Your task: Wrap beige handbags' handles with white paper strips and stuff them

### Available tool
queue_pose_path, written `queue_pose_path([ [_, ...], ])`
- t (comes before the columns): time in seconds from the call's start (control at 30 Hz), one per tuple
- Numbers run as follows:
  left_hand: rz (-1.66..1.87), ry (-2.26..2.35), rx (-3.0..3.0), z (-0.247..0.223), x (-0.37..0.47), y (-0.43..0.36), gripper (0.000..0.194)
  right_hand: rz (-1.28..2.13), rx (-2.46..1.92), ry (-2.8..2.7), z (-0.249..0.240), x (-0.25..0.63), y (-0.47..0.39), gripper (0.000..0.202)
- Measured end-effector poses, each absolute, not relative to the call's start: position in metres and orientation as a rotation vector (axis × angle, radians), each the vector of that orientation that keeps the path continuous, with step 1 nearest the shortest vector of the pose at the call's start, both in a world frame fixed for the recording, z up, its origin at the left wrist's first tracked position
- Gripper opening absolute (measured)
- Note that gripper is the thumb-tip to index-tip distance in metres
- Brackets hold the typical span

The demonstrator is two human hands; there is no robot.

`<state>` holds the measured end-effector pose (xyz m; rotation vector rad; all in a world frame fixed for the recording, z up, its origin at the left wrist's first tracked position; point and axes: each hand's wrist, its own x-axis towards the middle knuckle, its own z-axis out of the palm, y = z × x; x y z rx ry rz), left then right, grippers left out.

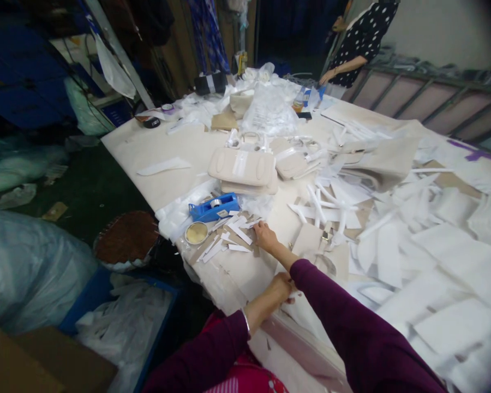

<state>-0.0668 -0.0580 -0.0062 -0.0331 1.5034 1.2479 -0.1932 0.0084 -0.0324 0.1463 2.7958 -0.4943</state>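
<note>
Reaching right hand across desk, fingers spread flat on thin white paper strips scattered beside blue plastic tape dispenser and round tin. Left hand curled near desk edge, grip unclear tbh. Soft beige padded handbags farther back.

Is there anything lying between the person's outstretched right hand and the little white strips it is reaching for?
Nothing visible does. The right hand already has its fingertips at the edge of the white strips; the blue tape dispenser and round tin lie beyond them.
</note>
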Motion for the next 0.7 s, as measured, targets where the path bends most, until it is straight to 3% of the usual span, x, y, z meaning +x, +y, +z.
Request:
queue_pose_path([
  [0.4, 1.235, 1.496, -0.024, -0.006, -0.070, -0.062, 0.010, -0.297, -0.077, 2.906, -0.035, -0.179, 0.008, 0.036],
  [0.7, 1.269, 1.463, 0.062, -0.008, -0.069, -0.066, 0.017, -0.447, -0.040, 2.849, -0.032, -0.182, 0.016, 0.021],
])
